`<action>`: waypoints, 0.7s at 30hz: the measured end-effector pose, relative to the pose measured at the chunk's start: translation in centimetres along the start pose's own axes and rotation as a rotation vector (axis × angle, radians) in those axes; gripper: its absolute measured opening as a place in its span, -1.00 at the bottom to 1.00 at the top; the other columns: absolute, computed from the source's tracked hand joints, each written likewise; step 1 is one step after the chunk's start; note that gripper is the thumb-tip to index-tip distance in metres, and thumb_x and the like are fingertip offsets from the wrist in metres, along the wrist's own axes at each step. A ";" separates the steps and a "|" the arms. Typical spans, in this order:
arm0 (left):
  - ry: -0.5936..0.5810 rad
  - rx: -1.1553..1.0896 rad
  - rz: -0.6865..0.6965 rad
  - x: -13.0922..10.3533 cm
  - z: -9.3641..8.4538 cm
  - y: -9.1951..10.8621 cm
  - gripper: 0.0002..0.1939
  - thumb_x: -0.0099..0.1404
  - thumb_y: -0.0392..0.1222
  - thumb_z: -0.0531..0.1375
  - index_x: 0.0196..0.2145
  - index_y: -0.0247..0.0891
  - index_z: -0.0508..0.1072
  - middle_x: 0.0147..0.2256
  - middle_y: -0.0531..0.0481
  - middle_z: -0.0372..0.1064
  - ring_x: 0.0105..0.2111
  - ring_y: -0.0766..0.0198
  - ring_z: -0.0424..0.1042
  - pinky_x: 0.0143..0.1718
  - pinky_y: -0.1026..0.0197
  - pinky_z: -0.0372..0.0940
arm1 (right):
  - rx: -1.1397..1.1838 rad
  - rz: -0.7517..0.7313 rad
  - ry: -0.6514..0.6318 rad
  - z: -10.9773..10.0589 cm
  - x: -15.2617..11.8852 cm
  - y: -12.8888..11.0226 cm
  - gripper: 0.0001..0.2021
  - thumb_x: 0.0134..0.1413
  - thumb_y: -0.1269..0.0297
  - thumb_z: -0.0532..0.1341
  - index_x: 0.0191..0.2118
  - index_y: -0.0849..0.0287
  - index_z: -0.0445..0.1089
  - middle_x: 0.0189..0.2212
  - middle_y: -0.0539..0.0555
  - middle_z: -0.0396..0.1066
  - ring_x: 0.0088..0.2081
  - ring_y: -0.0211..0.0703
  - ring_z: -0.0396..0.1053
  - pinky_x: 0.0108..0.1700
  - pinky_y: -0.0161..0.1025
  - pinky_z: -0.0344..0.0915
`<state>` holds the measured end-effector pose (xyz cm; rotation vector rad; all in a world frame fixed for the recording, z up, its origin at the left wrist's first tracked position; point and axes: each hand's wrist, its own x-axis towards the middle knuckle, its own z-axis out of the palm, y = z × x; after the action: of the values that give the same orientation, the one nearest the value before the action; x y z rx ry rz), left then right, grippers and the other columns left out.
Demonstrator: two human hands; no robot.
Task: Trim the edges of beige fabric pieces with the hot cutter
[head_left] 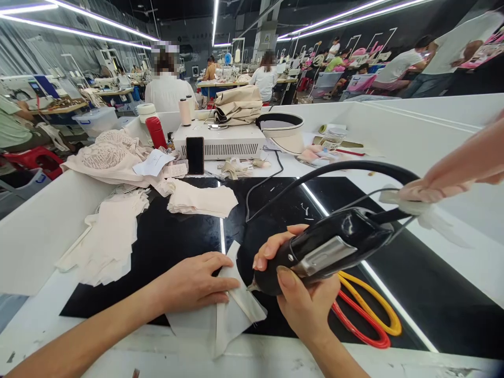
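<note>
My left hand (200,283) lies with fingers stretched out, pressing pale, sheer fabric pieces (236,310) onto the black board. My right hand (303,299) is closed around a black handheld tool (326,249) with a metal lever and a small pointed metal tip. That tip is at the fabric's right edge, close to my left fingertips; whether it touches cannot be made out. A thick black cable (346,165) runs from the tool's rear. Another person's hand (444,178) reaches in from the right, at the cable and a strip of whitish cloth tied there.
Red and yellow loop handles (378,315) lie right of my right hand. Cream fabric stacks (200,198) and lace bra pieces (114,157) are at left. Behind stand a phone (195,155), a vented white box (224,143) and a visor (283,134). White walls (433,121) edge the table.
</note>
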<state>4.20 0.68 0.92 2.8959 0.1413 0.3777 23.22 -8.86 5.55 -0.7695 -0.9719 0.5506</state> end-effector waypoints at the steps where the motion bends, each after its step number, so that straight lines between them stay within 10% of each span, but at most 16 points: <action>1: -0.008 0.001 -0.002 0.0 0.0 0.0 -0.70 0.53 -0.06 0.22 0.15 -0.15 0.52 0.16 -0.23 0.36 0.13 0.02 0.44 0.14 0.04 0.45 | 0.002 0.002 -0.001 0.0 0.0 0.0 -0.63 0.17 0.14 0.46 0.02 0.00 0.38 -0.40 -0.06 0.48 -0.48 -0.22 0.45 -0.43 -0.25 0.47; 21: 0.018 0.039 0.044 0.4 0.2 0.7 -0.60 0.48 0.04 0.28 0.18 -0.11 0.48 0.12 -0.28 0.31 0.08 0.02 0.40 0.14 0.03 0.42 | 0.004 0.008 0.039 0.0 0.4 0.1 -0.63 0.16 0.14 0.46 0.02 -0.01 0.40 -0.37 -0.06 0.46 -0.47 -0.19 0.44 -0.41 -0.20 0.46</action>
<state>4.69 0.00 1.00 2.9391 0.0887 0.4135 23.36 -8.48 5.66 -0.7782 -0.9319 0.5427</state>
